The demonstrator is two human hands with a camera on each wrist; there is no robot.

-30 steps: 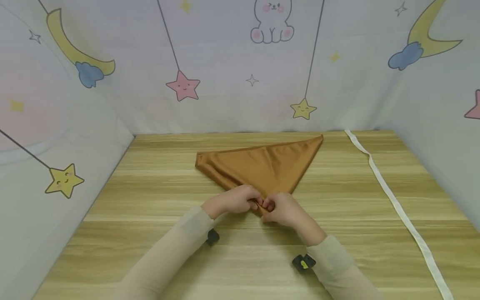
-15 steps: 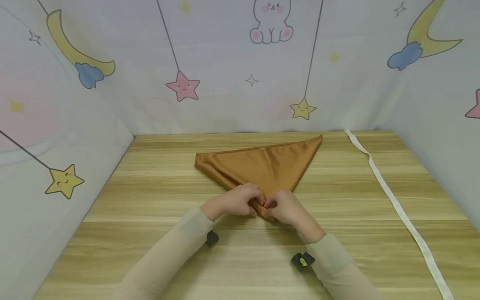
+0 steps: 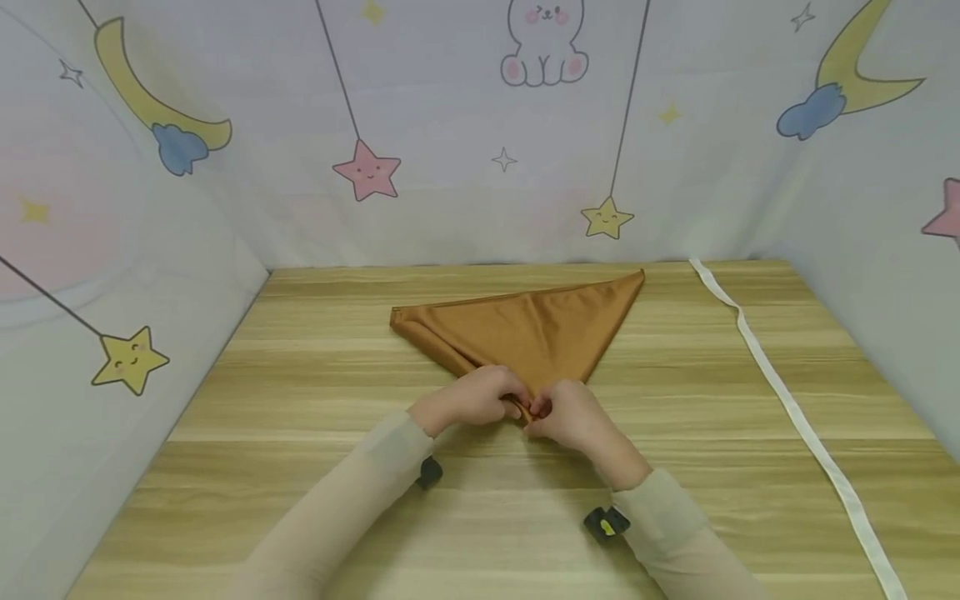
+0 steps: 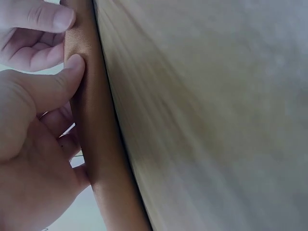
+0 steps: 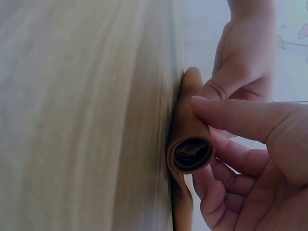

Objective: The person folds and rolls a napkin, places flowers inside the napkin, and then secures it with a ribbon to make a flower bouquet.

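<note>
A brown satiny cloth [image 3: 525, 333], folded to a rough triangle, lies on the table with its near-left edge rolled up. My left hand [image 3: 480, 396] pinches that rolled edge near the cloth's front tip, its thumb on the near side in the left wrist view, where the roll [image 4: 98, 125] runs downward. Right beside it, my right hand [image 3: 573, 417] pinches the end of the same roll between thumb and fingers. From the right wrist view, the roll's open end [image 5: 190, 154] shows as a spiral of layers. Both hands' fingertips nearly meet.
A long white ribbon [image 3: 795, 408] stretches along the right side of the wood-grain table [image 3: 300, 383]. Pale curtains [image 3: 450, 100] printed with stars and moons enclose the back and both sides.
The hands stay at the front tip. Half a second ago the left thumb stood apart from the roll and the tip stuck out toward me; now both hands pinch it and the tip is tucked in.
</note>
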